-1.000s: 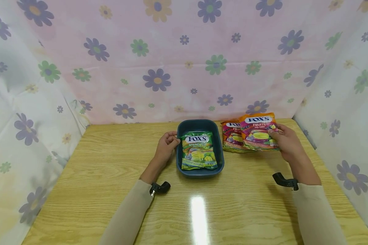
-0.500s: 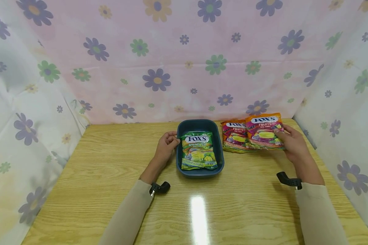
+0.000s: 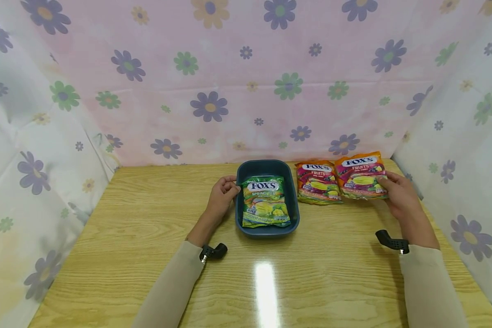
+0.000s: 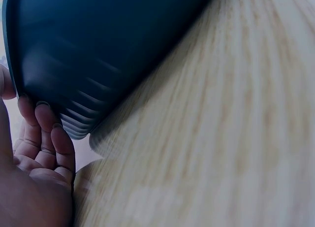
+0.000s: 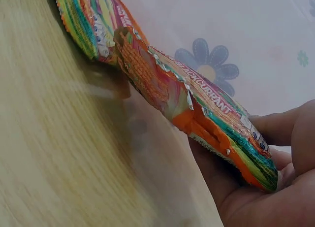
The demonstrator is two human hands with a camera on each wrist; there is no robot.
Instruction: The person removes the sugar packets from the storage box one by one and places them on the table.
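A: Right hand (image 3: 402, 196), right of centre in the head view: a fruits candy bag (image 3: 361, 176) is pinched at its right edge, thumb on top, fingers beneath. In the right wrist view the bag (image 5: 197, 106) is seen tilted, its far edge low toward the wooden table (image 3: 147, 255).

B: A second fruits bag (image 3: 317, 181) is noted flat on the table just left of the held one, their edges close or touching; which cannot be told.

A: Left hand (image 3: 221, 196), centre of frame: fingers are curled against the left wall of the dark blue tray (image 3: 266, 230). In the left wrist view the fingertips (image 4: 49, 126) are pressed to the ribbed outer wall (image 4: 98, 64).

B: A green spring tea bag (image 3: 265, 201) is recorded lying inside the tray. Flowered cloth (image 3: 209, 82) is hung behind and at both sides.
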